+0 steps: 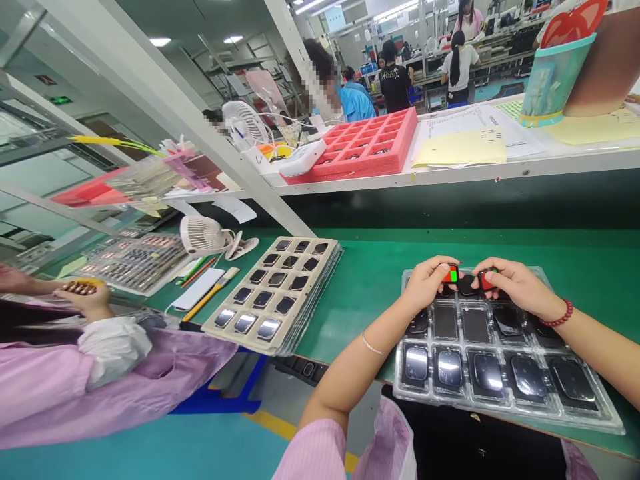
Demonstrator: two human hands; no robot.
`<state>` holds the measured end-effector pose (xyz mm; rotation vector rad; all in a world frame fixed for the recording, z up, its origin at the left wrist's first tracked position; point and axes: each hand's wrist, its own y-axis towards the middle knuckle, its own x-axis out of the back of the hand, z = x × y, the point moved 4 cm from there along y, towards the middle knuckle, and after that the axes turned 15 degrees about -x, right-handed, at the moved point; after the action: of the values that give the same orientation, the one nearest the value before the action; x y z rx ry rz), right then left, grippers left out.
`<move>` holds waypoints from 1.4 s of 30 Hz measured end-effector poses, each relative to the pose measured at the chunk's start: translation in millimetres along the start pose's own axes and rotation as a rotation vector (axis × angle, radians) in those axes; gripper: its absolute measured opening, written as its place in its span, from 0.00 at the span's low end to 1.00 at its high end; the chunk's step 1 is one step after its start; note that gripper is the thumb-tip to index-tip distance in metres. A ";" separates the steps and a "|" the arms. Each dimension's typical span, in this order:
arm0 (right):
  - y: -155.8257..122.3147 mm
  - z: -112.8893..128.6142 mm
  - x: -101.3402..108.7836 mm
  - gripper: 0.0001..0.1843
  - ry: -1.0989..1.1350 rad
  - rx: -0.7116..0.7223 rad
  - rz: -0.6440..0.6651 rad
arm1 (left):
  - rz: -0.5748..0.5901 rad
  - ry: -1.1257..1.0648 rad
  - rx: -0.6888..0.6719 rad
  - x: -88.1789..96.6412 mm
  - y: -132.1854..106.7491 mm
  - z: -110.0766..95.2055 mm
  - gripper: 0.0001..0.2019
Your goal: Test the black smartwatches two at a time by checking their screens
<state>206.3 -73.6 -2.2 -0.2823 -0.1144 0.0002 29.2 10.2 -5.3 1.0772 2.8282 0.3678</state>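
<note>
On the clear tray [505,405] at the green bench's [370,280] front edge, the left hand [427,283] pinches a red-and-green tabbed piece [453,273] over the tray's far edge. Beside it, the right hand [517,287] pinches a red-tabbed piece [486,280].

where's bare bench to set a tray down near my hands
Bare green mat: between the beige tray stack and the clear tray, and behind that tray up to the shelf. Crowded: the left end around the fan, and the clear tray's far edge, where left hand and right hand each pinch a tabbed part.

left hand [426,283], right hand [520,288] atop tray [505,408]
</note>
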 end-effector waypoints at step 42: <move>-1.1 3.0 0.3 0.16 -0.074 0.069 -0.046 | 0.055 -0.023 -0.071 -3.8 -0.4 7.6 0.20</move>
<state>206.2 -73.8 1.0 -0.2105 -0.1941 -0.0314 33.0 8.8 -12.7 1.1392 2.7476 0.4534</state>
